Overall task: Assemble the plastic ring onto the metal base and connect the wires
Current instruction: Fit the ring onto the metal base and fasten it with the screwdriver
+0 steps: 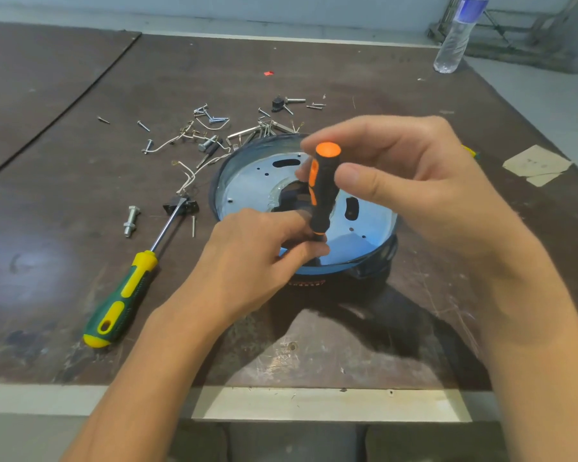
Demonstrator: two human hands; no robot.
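Right hand (414,195) grips orange screwdriver (324,195) over round, slotted metal base (247,188).

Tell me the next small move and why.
Probably twist the small screwdriver with the right hand while the left hand steadies its tip. The tool stands upright over the metal base's near edge, right fingers pinch its handle, left fingers pinch around the tip. What lies under the tip is hidden.
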